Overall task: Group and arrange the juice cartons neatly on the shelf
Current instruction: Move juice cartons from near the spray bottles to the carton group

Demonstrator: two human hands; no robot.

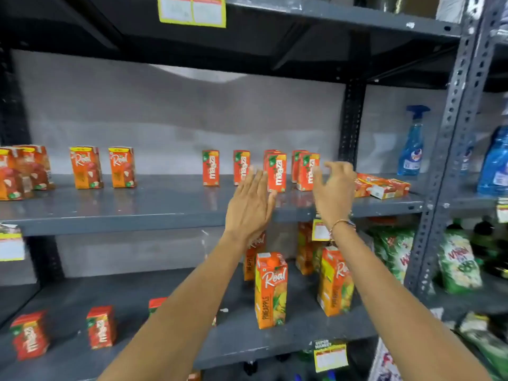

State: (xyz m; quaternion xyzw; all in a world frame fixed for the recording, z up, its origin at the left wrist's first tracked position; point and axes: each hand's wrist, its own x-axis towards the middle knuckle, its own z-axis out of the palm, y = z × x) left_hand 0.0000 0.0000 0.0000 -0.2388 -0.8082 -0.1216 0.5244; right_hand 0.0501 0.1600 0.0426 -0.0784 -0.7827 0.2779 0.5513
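On the upper grey shelf (165, 204) several small red Maaza cartons (276, 171) stand upright right of centre. Small orange Real cartons (86, 166) stand apart to the left, with a cluster (22, 171) at the far left. Some Maaza cartons (382, 187) lie flat at the shelf's right end. My left hand (251, 204) is flat with fingers straight, just in front of the standing Maaza cartons, holding nothing. My right hand (334, 188) hovers with curled, spread fingers beside the rightmost standing carton, empty.
The lower shelf (192, 312) holds tall Real pineapple cartons (270, 290) and small Maaza cartons (100, 327). Blue spray bottles (413, 144) stand beyond the perforated upright post (445, 160). Green detergent bags (459, 259) fill the right rack. Yellow price tags (330, 356) hang on shelf edges.
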